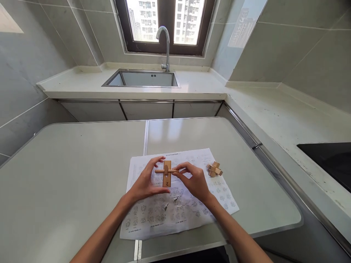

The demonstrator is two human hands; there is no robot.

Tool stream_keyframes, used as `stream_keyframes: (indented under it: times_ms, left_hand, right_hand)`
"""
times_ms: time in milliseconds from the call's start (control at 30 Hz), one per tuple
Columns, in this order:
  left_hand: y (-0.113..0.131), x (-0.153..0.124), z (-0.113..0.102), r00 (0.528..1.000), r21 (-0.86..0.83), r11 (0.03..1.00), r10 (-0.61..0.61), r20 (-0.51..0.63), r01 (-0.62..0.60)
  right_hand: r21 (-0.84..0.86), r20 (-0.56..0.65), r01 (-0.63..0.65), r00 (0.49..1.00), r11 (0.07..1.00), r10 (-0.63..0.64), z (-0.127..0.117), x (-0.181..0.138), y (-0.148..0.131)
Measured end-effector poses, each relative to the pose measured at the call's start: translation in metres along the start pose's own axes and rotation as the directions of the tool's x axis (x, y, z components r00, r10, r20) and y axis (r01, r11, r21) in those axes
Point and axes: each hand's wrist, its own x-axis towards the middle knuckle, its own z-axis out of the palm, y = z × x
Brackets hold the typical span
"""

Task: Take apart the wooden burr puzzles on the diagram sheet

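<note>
both hands are raised just above a printed sheet (181, 204) lying on the grey bench (68, 175), near its front edge. the left hand (146, 182) has its fingers clamped on a flat wooden block (167, 174) held upright, thumb below and forefinger curled over the top edge; a dark mark shows on the block's lower face (it cannot be read with certainty). the right hand (194, 180) pinches a thin wooden dowel (164, 171) that crosses the block level, through or against its upper half; which, cannot be told. a small wooden interlocked puzzle (214, 169) rests on the sheet just right of the right hand, untouched. behind, a sink (142, 78) with a tap (165, 45) sits under a window (166, 23).
</note>
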Motion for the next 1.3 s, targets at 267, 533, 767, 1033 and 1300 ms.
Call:
stream_keyframes:
  times_ms: [267,533,767,1033,1300]
  left_hand:
    - [-0.010,-0.009,0.002,0.998,0.031,0.998,-0.048,-0.030,0.049]
    - [-0.014,-0.009,0.009,0.993,0.201,0.977,0.086,-0.085,-0.068]
    - [-0.012,-0.008,0.008,0.992,0.235,0.967,0.112,-0.062,-0.095]
    - [-0.010,-0.009,0.011,0.980,0.318,0.942,0.154,-0.128,-0.107]
    - [-0.011,-0.010,0.017,0.953,0.483,0.848,0.292,-0.081,-0.218]
  right_hand:
    - [0.189,0.122,-0.079,0.991,0.979,0.056,0.018,-0.003,0.021]
    - [-0.046,0.156,0.112,0.982,0.993,-0.103,0.026,-0.007,0.033]
    - [0.003,0.206,0.118,0.972,0.993,-0.116,0.020,-0.010,0.039]
    - [-0.046,0.096,0.108,0.990,0.993,-0.103,0.015,-0.009,0.021]
    - [-0.222,0.195,0.201,0.968,0.954,-0.159,0.024,-0.014,0.025]
